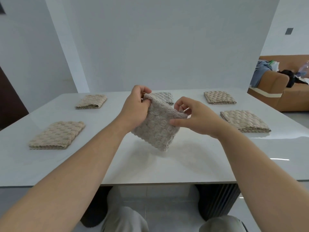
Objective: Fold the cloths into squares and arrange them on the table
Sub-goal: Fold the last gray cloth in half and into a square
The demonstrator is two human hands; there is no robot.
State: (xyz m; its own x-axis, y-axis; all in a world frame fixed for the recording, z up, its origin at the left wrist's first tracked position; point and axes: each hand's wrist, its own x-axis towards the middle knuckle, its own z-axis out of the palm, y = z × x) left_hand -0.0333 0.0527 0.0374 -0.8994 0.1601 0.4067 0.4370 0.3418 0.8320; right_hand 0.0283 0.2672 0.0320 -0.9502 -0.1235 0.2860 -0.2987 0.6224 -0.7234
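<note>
At frame centre, above the table (50,168), the left hand (135,109) and right hand (197,118) each pinch a top corner of the cloth (155,131), which looks soft, light, limp, best held by corners.

Landmark: white backdrop board (167,47), upright behind the glossy white table (150,168).
Left of board: plain white wall (30,56); dark brown door panel (10,97) at far left edge.
Right of board: tan sofa (282,96) strewn with clothes; grey wall plate (289,31) above it.
Below board: pale glossy floor tiles (160,193); dark ribbed table base (219,201).
Light: soft, even.
</note>
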